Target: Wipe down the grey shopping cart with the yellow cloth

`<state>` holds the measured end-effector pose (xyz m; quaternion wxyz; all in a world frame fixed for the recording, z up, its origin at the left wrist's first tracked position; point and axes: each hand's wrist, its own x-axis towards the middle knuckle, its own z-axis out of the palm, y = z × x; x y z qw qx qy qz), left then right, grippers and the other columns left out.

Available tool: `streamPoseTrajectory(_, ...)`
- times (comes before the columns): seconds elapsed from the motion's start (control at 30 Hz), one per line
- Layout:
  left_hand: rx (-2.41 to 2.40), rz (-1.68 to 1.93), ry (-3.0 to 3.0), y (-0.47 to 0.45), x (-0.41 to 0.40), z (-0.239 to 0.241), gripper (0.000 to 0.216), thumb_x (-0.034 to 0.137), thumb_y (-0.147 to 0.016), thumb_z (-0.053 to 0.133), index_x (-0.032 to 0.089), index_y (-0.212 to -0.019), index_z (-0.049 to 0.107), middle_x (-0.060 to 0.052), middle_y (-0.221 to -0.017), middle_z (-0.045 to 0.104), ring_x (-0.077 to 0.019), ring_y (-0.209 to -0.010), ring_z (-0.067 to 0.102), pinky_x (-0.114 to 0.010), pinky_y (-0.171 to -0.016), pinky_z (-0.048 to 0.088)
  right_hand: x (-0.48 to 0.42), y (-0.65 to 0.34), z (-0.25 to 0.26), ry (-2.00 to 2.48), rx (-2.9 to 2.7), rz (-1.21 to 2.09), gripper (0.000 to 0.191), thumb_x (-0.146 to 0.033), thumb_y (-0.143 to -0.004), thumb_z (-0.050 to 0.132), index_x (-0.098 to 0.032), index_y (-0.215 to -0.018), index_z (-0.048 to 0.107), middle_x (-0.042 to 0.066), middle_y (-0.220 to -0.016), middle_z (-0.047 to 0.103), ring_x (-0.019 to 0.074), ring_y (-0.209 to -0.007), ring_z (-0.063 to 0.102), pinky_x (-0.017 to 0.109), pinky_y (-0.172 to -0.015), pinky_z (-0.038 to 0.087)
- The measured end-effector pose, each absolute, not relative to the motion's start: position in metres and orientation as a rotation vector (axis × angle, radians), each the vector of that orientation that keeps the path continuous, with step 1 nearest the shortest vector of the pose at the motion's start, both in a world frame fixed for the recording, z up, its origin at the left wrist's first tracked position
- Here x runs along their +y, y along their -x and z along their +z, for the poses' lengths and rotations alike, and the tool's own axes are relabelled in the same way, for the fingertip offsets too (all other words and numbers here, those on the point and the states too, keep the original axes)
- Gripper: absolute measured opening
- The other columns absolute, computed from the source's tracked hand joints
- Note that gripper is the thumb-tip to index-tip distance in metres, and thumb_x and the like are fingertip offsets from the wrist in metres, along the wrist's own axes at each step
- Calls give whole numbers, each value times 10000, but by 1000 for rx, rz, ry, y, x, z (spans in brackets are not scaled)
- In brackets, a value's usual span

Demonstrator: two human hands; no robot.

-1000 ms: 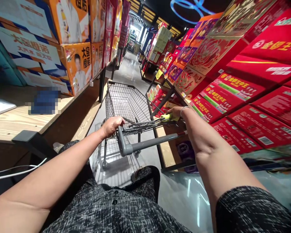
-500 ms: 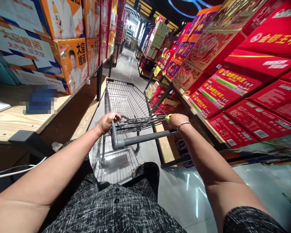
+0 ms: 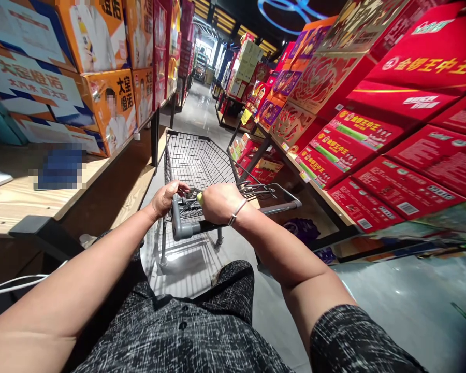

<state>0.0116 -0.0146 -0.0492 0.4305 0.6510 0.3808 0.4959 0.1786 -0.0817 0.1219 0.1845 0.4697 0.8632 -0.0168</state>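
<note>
A black wire shopping cart [image 3: 196,160] stands in the aisle in front of me, its basket empty. My left hand [image 3: 166,197] is closed round the left end of the grey handle bar [image 3: 274,208]. My right hand [image 3: 219,203], with a bracelet at the wrist, is closed on a small yellow-green thing [image 3: 199,197] and rests over the folded wire seat near the left of the bar, close to my left hand.
Red gift boxes [image 3: 376,140] fill the sloping shelves on the right. Orange and white cartons [image 3: 112,106] are stacked on a wooden shelf [image 3: 19,194] at the left. White cables [image 3: 11,284] hang at lower left. The glossy aisle floor [image 3: 202,111] runs ahead between the shelves.
My right hand has slid from the right end of the handle across to the left, still holding the yellow-green thing. The cart has shifted slightly left; my left hand stays on the bar.
</note>
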Motion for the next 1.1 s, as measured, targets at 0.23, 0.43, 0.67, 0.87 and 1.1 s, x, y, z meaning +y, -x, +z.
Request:
streamPoseTrajectory(0.23,974,1289,-1702,-3,-12,-51,602,622,-871,320,141,-1004,657,-113,-980,690,-271,-923,634,-395,-866,503,-94,-180,116,-1237,2740,190,347,-307,-901,486,-200,-1197,632,81,-1151,685,231,-940,626,276,-686,441)
streamPoseTrajectory(0.43,946,1219,-1677,5,-11,-48,536,552,-912,366,122,-1015,668,-124,-932,701,-256,-840,631,-405,-838,511,-67,-253,98,-1381,2571,147,343,-266,-901,524,-290,-1217,657,52,-1156,654,206,-980,597,265,-727,446)
streamPoseTrajectory(0.67,913,1271,-1643,-1,-10,-51,519,536,-894,407,110,-968,694,-125,-902,702,-253,-838,635,-404,-840,519,-41,-367,105,-1913,1975,266,375,-311,-866,586,-289,-1225,694,98,-1186,674,268,-1029,635,323,-810,470)
streamPoseTrajectory(0.87,902,1300,-1597,-3,-10,-50,554,579,-846,427,107,-937,703,-146,-925,705,-305,-913,640,-455,-895,502,-4,-427,108,-2201,1764,574,420,-307,-928,489,-256,-1320,630,153,-1249,603,318,-1118,549,402,-877,444)
streamPoseTrajectory(1.1,932,1259,-1626,-1,-13,-44,606,628,-815,396,112,-845,712,-124,-758,704,-275,-727,638,-403,-712,506,31,-437,69,-1971,2060,363,429,-292,-938,456,-408,-1327,594,68,-1324,533,296,-1121,452,412,-854,440)
